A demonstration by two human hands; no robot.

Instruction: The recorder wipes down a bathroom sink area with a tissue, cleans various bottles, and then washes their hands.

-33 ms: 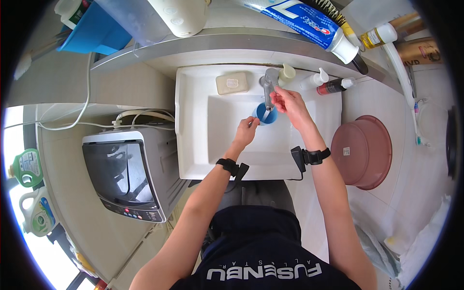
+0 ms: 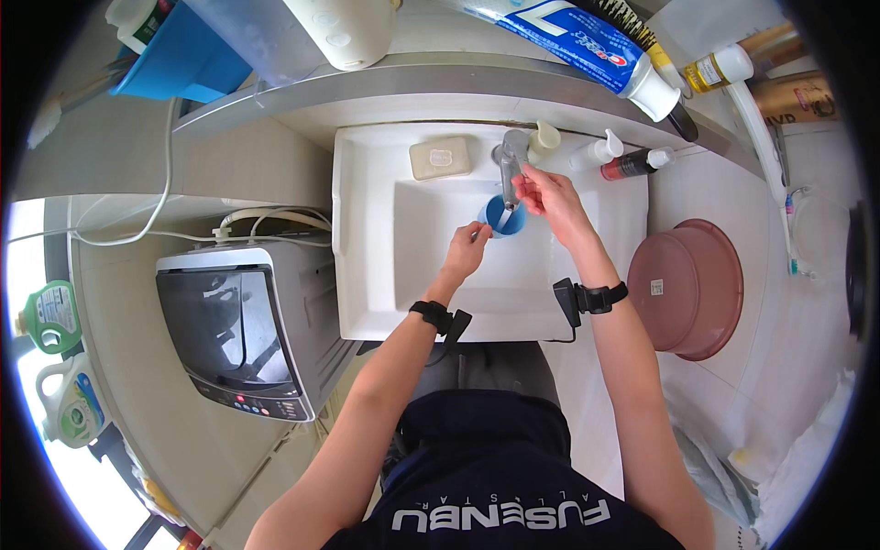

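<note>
My left hand (image 2: pixel 468 249) grips the rim of a blue cup (image 2: pixel 519 223) from its left side, over the basin of a white sink (image 2: pixel 422 295). Directly above the cup is a grey metal faucet (image 2: pixel 510 174), and a pale streak that looks like running water reaches from its end into the cup. My right hand (image 2: pixel 551 199) is at the faucet's right side, thumb and fingers closed on its lever. Black bands with small devices circle both wrists. The inside of the cup shows only partly.
A soap box (image 2: pixel 440 159) sits on the sink's back ledge, with pump bottles (image 2: pixel 600 151) right of the faucet. Above juts a shelf edge (image 2: pixel 440 78) carrying a toothpaste tube (image 2: pixel 587 50). A washing machine (image 2: pixel 247 325) stands left, a pink basin (image 2: pixel 689 289) right.
</note>
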